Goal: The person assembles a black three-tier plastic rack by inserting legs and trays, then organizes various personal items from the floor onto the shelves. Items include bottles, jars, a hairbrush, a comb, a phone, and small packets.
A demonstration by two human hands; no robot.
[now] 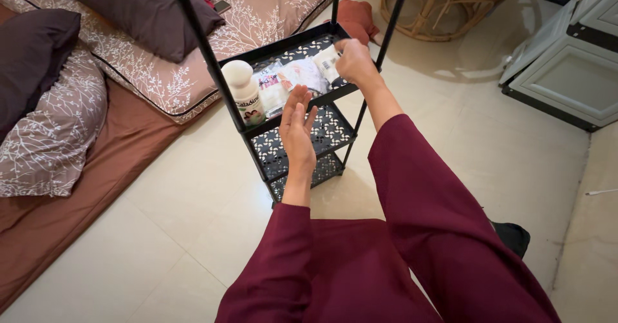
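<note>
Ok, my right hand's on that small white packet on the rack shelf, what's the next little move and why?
Probably set the small white packet down in the shelf's right corner. Your right hand grips it just above the tray, the white bottle and flat packets fill the left, and your left hand hovers open, empty.

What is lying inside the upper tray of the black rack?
The upper tray holds a white bottle and several pale packets. The right hand grips one packet and covers the tray's far corner.

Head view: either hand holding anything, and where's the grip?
Right hand closes on a small white packet at its near end, over the black rack. Left hand is open, holding nothing.
</note>
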